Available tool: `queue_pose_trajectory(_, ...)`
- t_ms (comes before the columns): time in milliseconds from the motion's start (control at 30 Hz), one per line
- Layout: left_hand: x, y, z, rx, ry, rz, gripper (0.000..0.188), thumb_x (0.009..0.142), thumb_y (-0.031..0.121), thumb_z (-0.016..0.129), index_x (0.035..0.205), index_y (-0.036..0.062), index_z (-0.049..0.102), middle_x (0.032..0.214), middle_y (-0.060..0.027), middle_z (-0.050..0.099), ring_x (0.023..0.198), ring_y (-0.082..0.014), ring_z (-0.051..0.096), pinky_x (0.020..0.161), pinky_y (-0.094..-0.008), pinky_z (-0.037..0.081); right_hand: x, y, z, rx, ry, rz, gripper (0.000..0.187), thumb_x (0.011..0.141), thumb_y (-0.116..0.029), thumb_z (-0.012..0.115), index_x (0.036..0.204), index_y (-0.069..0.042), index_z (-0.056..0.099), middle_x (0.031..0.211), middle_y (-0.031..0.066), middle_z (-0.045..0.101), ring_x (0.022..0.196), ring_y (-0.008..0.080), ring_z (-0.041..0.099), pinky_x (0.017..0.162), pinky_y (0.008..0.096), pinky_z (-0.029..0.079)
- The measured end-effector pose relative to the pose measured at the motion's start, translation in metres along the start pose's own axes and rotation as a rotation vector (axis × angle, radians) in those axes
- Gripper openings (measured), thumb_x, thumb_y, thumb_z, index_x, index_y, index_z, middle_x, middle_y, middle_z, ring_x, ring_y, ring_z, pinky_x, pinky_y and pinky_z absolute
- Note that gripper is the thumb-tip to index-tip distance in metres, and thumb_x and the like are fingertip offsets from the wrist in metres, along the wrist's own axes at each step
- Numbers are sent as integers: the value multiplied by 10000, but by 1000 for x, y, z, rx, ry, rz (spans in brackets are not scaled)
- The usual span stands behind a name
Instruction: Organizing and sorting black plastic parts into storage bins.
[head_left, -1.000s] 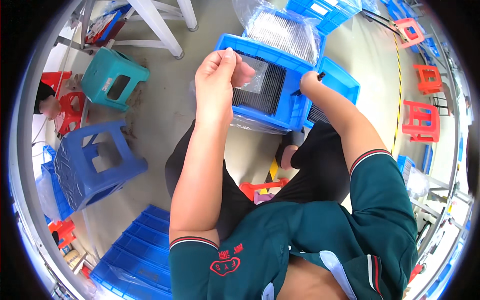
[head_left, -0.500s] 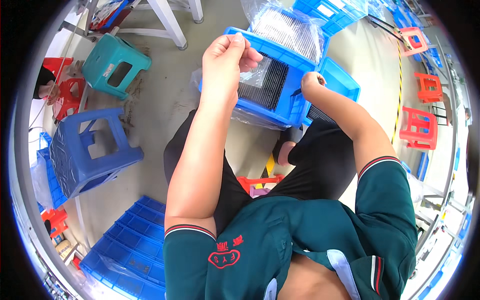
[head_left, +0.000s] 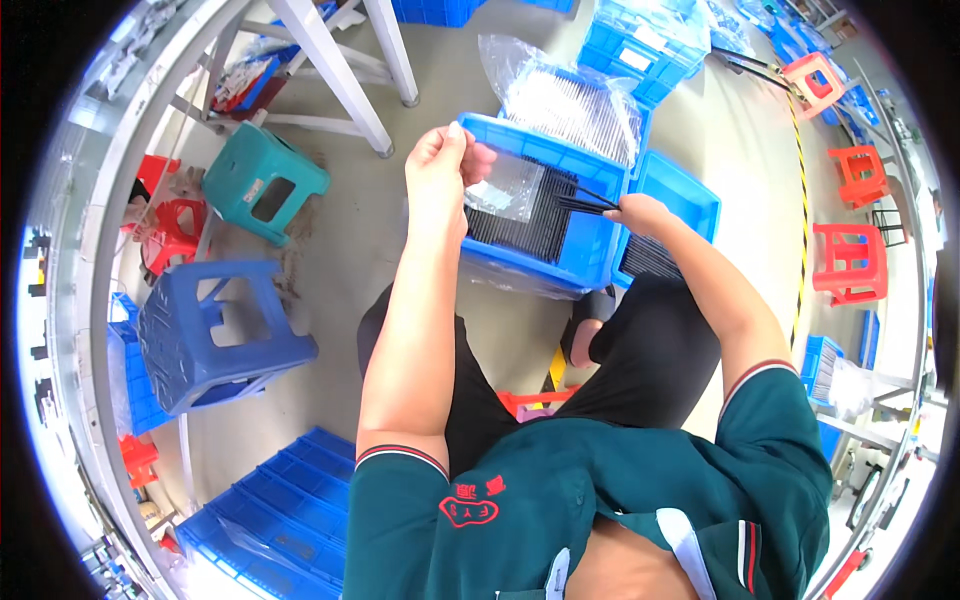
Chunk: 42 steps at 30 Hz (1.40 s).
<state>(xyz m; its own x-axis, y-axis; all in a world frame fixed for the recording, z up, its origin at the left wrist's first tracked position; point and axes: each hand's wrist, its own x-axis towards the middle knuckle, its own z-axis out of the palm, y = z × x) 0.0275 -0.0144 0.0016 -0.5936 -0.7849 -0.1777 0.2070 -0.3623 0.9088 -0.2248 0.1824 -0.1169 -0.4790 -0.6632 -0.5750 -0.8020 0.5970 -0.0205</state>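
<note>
One bin (head_left: 588, 245) holds a black stack (head_left: 525, 238); over it is a bag (head_left: 512, 188). Left hand (head_left: 447, 162): grip together beside the bag, hold unconfirmed. Right hand (head_left: 642, 214): clamped on rods (head_left: 587, 205) over the bin. Step, as judged: bringing rods to bag; next move calls for levelling rod ends.

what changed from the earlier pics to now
The black rods in the right hand now extend left over the blue bin; earlier, only short dark ends showed around that hand. The left hand stays near the clear plastic sheet; nothing was visibly let go.
</note>
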Motion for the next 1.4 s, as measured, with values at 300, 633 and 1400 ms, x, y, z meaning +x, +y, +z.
queue_pose_trajectory(300,1,-9,0,-52,12,16,203,938,229,504,822,66,531,663,-49,580,547,-114,517,520,-226,431,-106,-55,-64,1189,360,-210,326,913,-334,527,783,-38,575,582,-4,500,516,70,444,473,224,354)
queue_pose_trajectory(633,-12,-6,2,-79,-48,33,205,936,217,515,807,61,547,629,-29,548,534,-101,479,525,-220,401,-134,-66,-60,1583,183,-233,190,878,-216,585,792,-59,521,587,18,523,431,64,426,379,208,306)
queue_pose_trajectory(1400,-19,0,-5,-449,-433,-252,181,894,195,566,901,16,594,625,6,445,572,-106,360,562,-255,316,-144,-63,-62,1106,370,-334,252,836,-229,637,797,7,558,597,85,571,552,143,522,539,303,416)
